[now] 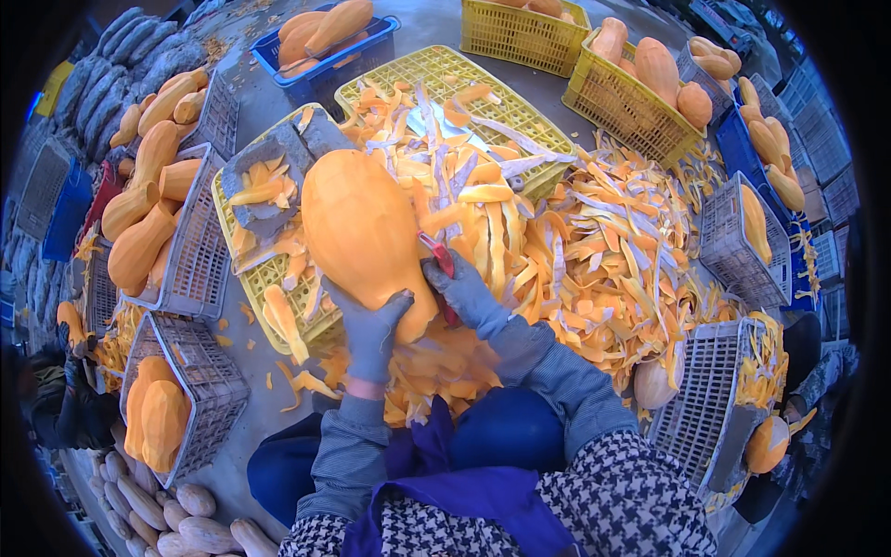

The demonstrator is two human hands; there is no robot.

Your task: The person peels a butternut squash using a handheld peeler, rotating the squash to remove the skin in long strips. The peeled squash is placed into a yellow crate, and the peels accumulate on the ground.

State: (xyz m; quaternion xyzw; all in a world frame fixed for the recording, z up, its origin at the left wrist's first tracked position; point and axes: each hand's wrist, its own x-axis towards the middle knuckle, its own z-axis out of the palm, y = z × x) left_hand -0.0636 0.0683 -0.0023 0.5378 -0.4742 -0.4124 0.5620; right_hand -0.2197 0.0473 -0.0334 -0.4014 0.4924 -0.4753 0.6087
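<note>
A large peeled butternut-type squash is tilted in front of me, its bulb end away from me and its neck near my lap. My left hand, in a grey glove, grips the neck end with the thumb across it. In my gloved right hand is a red-handled peeler, its head close against the squash's right side. The visible skin side is bare orange flesh with flat peeling facets. Long peel strips lie behind and beside the squash, on yellow plastic crates.
Peel is heaped to my right. A grey block with peel in its hollow sits left. Crates of peeled squash stand around, including a yellow crate. Unpeeled squashes lie lower left. Another person is at the left edge.
</note>
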